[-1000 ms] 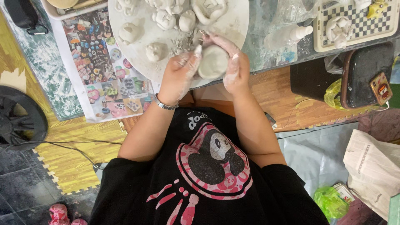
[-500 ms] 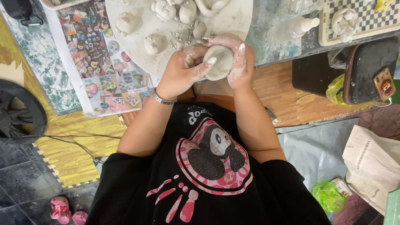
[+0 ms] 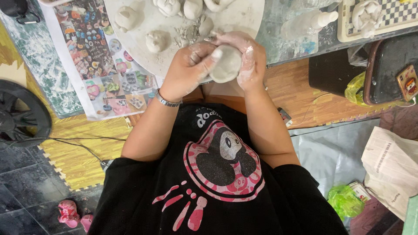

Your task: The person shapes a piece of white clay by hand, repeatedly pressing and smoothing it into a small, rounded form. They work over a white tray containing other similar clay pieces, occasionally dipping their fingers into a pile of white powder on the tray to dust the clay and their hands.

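Observation:
A pale grey lump of clay (image 3: 226, 64) is held between both hands at the near edge of a round white work board (image 3: 244, 17). My left hand (image 3: 187, 72), with a silver bracelet at the wrist, presses its thumb against the lump's left side. My right hand (image 3: 246, 58), smeared with clay, cups the lump from the right and behind. Several small shaped clay pieces, among them one rounded piece (image 3: 156, 41), lie on the board just beyond the hands.
A printed sheet of colourful pictures (image 3: 104, 74) lies left of the board. A clay-smeared bottle (image 3: 307, 24) and a checkered tray (image 3: 392, 19) holding a clay figure sit at the right. A black fan (image 3: 19, 115) stands on the floor at left; a black box (image 3: 383, 69) is at right.
Both hands lifted the clay lump off the board, closed around it and drew it toward my body. The left thumb now presses into it.

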